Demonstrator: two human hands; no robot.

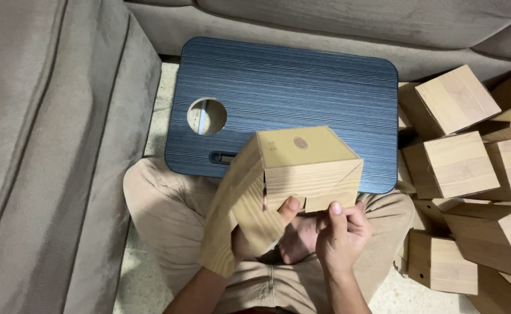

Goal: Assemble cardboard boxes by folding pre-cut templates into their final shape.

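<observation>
Stacked boxes (459,166) just to the right of the right hand (340,232), couch (46,145) well off to the left of the left hand (255,232), blue lap desk (302,87) just beyond both. Between the two hands, raised over the lap: half-folded cardboard box (305,166), long axis running left-right, one open flap (238,215) hanging down-left. Left hand gripping that flap, right hand pinching the near bottom edge.
</observation>
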